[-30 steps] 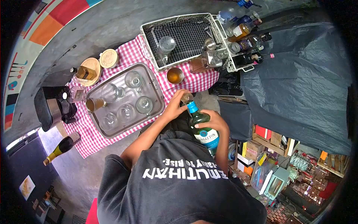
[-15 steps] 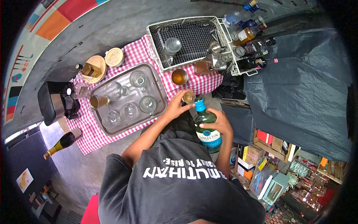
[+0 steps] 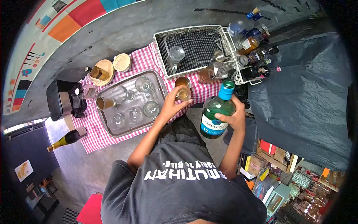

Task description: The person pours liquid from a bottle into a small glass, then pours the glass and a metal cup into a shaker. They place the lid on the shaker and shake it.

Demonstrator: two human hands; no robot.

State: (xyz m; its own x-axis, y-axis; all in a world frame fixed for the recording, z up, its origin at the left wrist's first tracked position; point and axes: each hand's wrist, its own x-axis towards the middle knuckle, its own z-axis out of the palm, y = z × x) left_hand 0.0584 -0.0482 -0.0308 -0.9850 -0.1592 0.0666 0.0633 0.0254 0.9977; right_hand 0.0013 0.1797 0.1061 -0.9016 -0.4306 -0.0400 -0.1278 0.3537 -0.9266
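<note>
green bottle (image 3: 212, 123), gripped in the right hand (image 3: 235, 115).
i log its neck (image 3: 226, 90) pointing forward, right of and apart from the small glass (image 3: 184, 94) the left hand (image 3: 171, 107) grips.

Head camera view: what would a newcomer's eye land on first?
Probably the big green bottle with the blue neck, right of centre, gripped by the fingers of the right hand. Next, the small glass near the middle, held by those of the left hand. Then the grey tray of clear glasses to the left, on the checked cloth.
</note>
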